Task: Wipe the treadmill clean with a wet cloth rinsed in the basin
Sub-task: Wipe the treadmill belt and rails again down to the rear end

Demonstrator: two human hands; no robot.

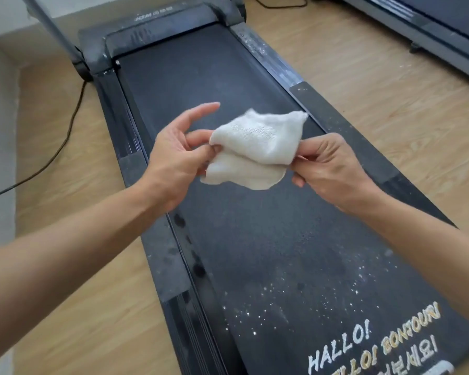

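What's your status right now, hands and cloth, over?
Left hand and right hand both pinching the white cloth, one each side. Cloth held above the treadmill belt, not touching. White specks on belt; nothing in the way.

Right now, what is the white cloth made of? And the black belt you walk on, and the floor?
The cloth looks like soft terry cotton: fuzzy, matte, and it droops between the left hand and right hand. The treadmill belt looks like black rubber or similar, with a fine grainy, matte face. The floor looks like wood or laminate: pale planks with grain lines.
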